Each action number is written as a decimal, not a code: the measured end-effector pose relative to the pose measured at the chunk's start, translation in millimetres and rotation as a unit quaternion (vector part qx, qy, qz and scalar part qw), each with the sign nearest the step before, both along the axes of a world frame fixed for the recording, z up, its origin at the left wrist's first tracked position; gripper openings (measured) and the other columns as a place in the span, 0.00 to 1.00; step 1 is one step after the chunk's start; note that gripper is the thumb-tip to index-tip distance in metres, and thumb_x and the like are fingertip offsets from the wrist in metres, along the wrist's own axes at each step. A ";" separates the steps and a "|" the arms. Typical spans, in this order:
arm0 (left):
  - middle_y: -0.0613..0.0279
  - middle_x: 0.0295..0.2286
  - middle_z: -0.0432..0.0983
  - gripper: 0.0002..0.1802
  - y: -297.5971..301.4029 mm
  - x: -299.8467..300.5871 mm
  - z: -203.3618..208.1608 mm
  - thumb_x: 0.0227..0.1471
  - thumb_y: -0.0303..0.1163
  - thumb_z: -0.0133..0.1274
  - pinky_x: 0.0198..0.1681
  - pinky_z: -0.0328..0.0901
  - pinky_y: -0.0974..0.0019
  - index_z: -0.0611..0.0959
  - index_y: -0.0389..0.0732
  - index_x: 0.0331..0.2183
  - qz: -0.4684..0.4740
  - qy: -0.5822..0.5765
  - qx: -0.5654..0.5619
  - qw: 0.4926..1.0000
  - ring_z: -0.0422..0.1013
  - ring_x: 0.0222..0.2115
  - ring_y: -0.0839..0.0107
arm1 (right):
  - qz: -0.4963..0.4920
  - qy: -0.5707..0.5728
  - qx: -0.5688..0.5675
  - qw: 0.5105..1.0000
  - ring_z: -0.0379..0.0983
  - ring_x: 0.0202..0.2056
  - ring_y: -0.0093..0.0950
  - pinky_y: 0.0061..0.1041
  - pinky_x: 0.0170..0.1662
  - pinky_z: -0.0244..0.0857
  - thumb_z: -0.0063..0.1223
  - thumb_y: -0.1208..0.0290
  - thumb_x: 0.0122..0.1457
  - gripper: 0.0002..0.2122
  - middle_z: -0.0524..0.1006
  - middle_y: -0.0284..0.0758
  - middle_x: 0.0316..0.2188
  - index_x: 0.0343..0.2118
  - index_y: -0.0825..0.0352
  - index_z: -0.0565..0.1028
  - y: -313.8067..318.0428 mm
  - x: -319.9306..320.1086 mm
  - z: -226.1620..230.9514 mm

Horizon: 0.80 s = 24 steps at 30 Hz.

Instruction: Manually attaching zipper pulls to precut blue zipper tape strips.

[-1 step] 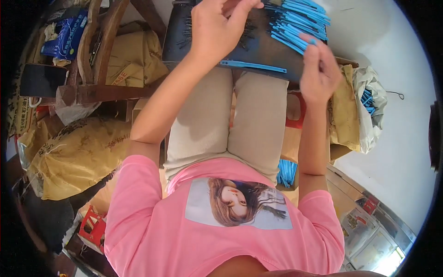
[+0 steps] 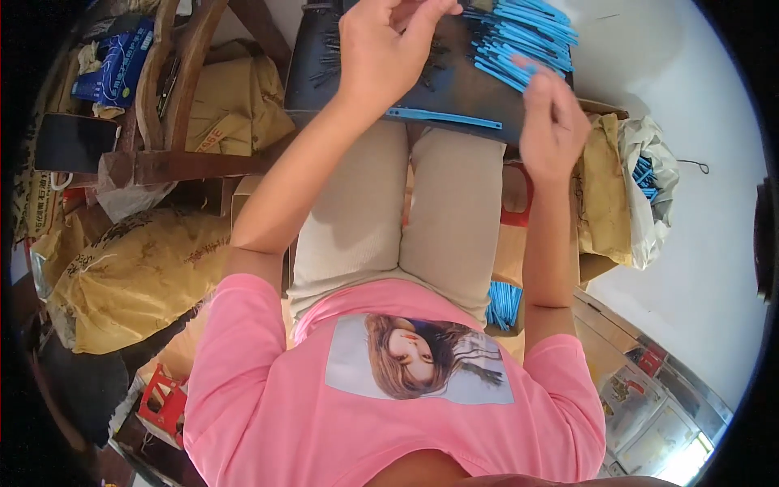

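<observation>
A loose pile of slim blue plastic strips (image 2: 531,36) with dark ends lies at the far right of a black work surface (image 2: 454,85). My right hand (image 2: 556,126) is at the pile's near side, its index finger stretched over the strips and slightly blurred; whether it grips one is unclear. At the top edge, my left hand (image 2: 381,53) is closed, thumb and forefinger pinched together; anything between them is too small to make out. One blue strip (image 2: 446,118) lies along the near edge. Small black pieces (image 2: 326,65) are scattered beside and behind my left hand.
A white bag (image 2: 653,191) holding blue pieces and a brown paper sack (image 2: 604,195) stand at the right. Wooden furniture (image 2: 158,162) and a full yellow-brown sack (image 2: 142,276) are on the left. More blue strips (image 2: 505,304) sit low beside my leg.
My right hand has shifted slightly left, its forefinger farther over the pile of strips. The left hand has barely moved.
</observation>
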<state>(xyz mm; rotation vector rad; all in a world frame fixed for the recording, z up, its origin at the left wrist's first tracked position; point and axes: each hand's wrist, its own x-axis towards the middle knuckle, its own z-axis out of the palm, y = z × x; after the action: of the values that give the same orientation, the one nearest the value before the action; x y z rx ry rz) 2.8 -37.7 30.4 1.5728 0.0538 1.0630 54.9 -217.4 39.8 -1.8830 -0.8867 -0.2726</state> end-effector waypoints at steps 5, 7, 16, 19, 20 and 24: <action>0.64 0.28 0.77 0.13 -4.7 12.9 -16.1 0.51 0.21 0.56 0.33 0.67 0.76 0.77 0.31 0.41 -0.003 0.020 -0.072 0.997 0.70 0.29 0.83 | 0.031 -0.002 -0.024 0.999 0.69 0.31 0.24 0.21 0.37 0.63 0.48 0.69 0.62 0.11 0.77 0.36 0.30 0.41 0.68 0.77 20.4 7.5 -10.7; 0.63 0.28 0.77 0.13 -4.8 17.4 -21.6 0.49 0.19 0.57 0.31 0.67 0.77 0.79 0.31 0.40 0.001 0.005 -0.092 0.996 0.71 0.28 0.82 | 0.041 -0.038 -0.001 0.998 0.67 0.24 0.30 0.25 0.30 0.62 0.51 0.70 0.60 0.10 0.72 0.38 0.22 0.41 0.67 0.78 30.3 12.6 -13.2; 0.58 0.30 0.81 0.10 5.7 19.7 -26.0 0.46 0.21 0.60 0.36 0.70 0.75 0.82 0.31 0.35 -0.028 0.055 -0.069 0.996 0.77 0.31 0.76 | 0.047 0.009 0.032 0.998 0.65 0.25 0.20 0.18 0.29 0.60 0.56 0.71 0.57 0.08 0.74 0.33 0.24 0.37 0.70 0.78 53.5 34.1 -18.4; 0.57 0.28 0.81 0.10 10.9 22.7 -30.6 0.45 0.24 0.61 0.35 0.70 0.74 0.83 0.32 0.33 -0.039 0.060 -0.062 0.995 0.77 0.30 0.76 | 0.056 0.021 0.048 0.997 0.64 0.26 0.14 0.14 0.28 0.59 0.57 0.71 0.57 0.08 0.74 0.28 0.26 0.35 0.72 0.77 57.6 38.5 -18.8; 0.57 0.28 0.81 0.10 12.0 23.4 -32.4 0.45 0.24 0.61 0.35 0.70 0.74 0.83 0.32 0.33 -0.045 0.057 -0.057 0.996 0.77 0.30 0.76 | 0.064 0.025 0.053 0.996 0.63 0.25 0.14 0.13 0.27 0.58 0.58 0.71 0.57 0.08 0.74 0.27 0.25 0.34 0.72 0.77 58.7 39.3 -18.4; 0.58 0.27 0.81 0.08 12.7 22.4 -29.5 0.45 0.25 0.61 0.33 0.70 0.75 0.83 0.33 0.32 -0.042 0.075 -0.062 0.994 0.77 0.28 0.77 | 0.085 0.028 0.051 0.995 0.61 0.24 0.13 0.13 0.25 0.55 0.58 0.72 0.56 0.07 0.72 0.26 0.24 0.32 0.72 0.77 57.7 45.0 -17.7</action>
<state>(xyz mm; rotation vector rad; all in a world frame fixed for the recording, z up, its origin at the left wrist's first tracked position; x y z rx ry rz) 25.1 -25.0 0.9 1.5269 0.1517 0.8576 99.9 -159.7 22.1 -1.7009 -0.9711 -0.1575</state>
